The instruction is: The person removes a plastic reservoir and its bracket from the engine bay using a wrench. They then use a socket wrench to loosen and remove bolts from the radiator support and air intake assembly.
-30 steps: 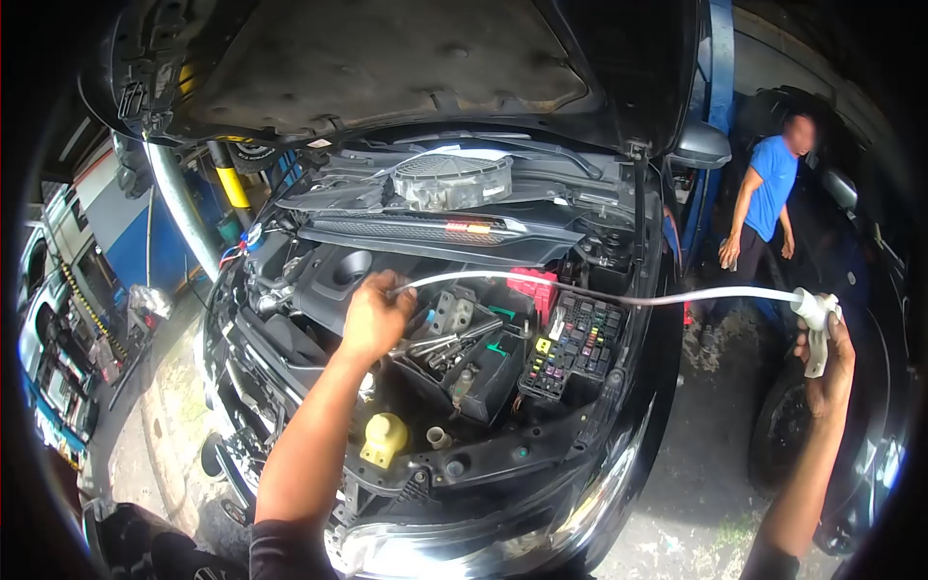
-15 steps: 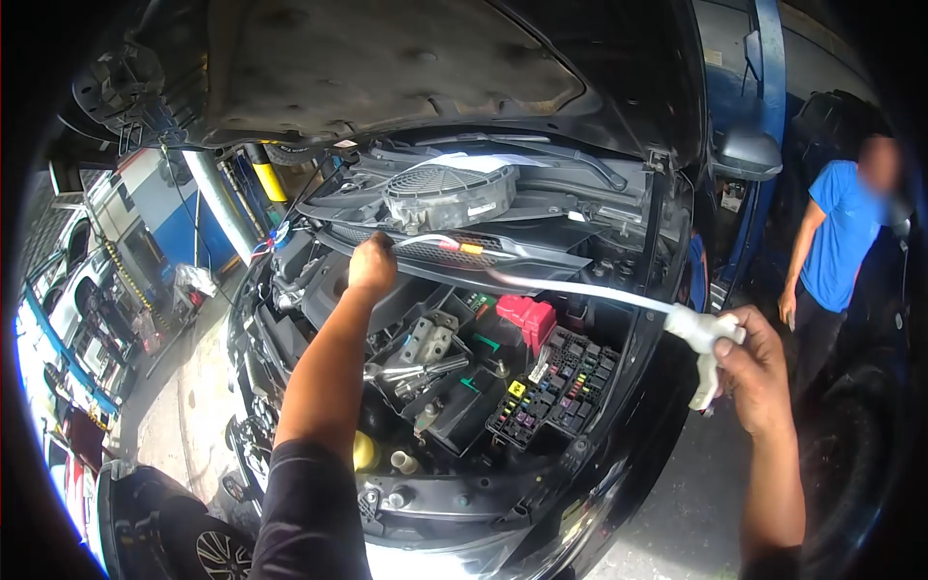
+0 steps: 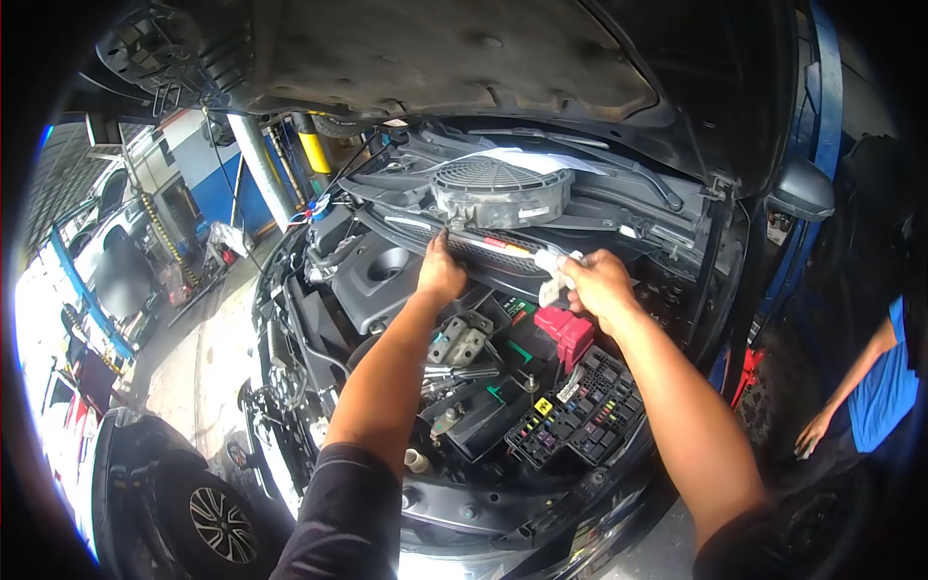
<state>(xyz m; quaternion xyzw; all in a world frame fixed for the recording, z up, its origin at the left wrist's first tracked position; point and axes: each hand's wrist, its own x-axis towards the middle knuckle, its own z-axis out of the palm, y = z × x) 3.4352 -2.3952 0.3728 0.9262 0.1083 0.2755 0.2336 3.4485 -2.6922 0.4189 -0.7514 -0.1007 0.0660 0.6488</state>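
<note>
My right hand (image 3: 597,285) is closed around a white plastic fitting (image 3: 551,266) in front of the mesh-topped trim panel (image 3: 503,277). A thin pale tube (image 3: 469,237) with a red and orange stretch runs left from the fitting along the panel. My left hand (image 3: 444,274) is closed at this tube, thumb uppermost; its other fingers are partly hidden. Behind both hands, a round black blower with a grille (image 3: 501,191) rests on the cowl. Below my right hand are a red terminal cover (image 3: 564,333) and an uncovered fuse box (image 3: 580,411).
The raised hood (image 3: 435,58) hangs over the engine bay. A dark engine cover (image 3: 372,275) lies left of my left hand. At the right, a person in a blue shirt (image 3: 884,406) stands beside the car. Another dark car (image 3: 184,503) is at the lower left.
My right hand has brought the white fitting left and inward, from beyond the fender to the trim panel, close to my left hand. The view has shifted, and the person at right appears lower.
</note>
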